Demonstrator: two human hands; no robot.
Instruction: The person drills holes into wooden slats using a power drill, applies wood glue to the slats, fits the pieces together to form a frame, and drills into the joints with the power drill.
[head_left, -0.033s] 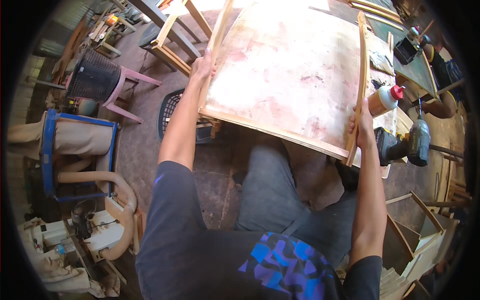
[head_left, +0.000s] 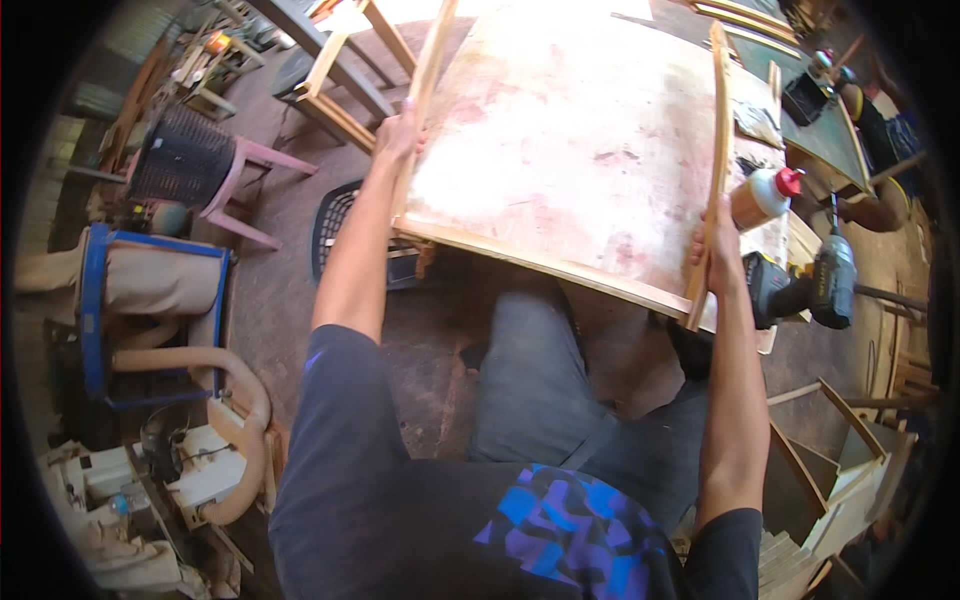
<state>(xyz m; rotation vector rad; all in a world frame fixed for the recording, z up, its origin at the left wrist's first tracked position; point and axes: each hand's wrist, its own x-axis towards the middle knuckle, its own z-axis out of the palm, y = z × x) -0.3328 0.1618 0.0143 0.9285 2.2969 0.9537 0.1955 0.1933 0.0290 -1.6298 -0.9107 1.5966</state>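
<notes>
Clock read from the view's centre.
Left strip (head_left: 430, 70) and right strip (head_left: 722, 130), light wood: flanking a pale, red-stained panel (head_left: 580, 130), one o'clock.
Left hand (head_left: 398, 138), eleven o'clock: fingers closed round the left strip.
Right hand (head_left: 720, 252), between two and three: fingers wrapped round the right strip.
Red-capped bottle (head_left: 762, 200), two o'clock: beside the right hand; contact, cannot tell.
Power drill (head_left: 834, 280), three o'clock.
Step, as judged: steadying or shifting the strips.
Next move, as judged: calls for matched grip, both sides, avoiding the bottle.

Panel (head_left: 570, 150) between two rails (head_left: 722, 110), bottle (head_left: 757, 202) at right
</notes>
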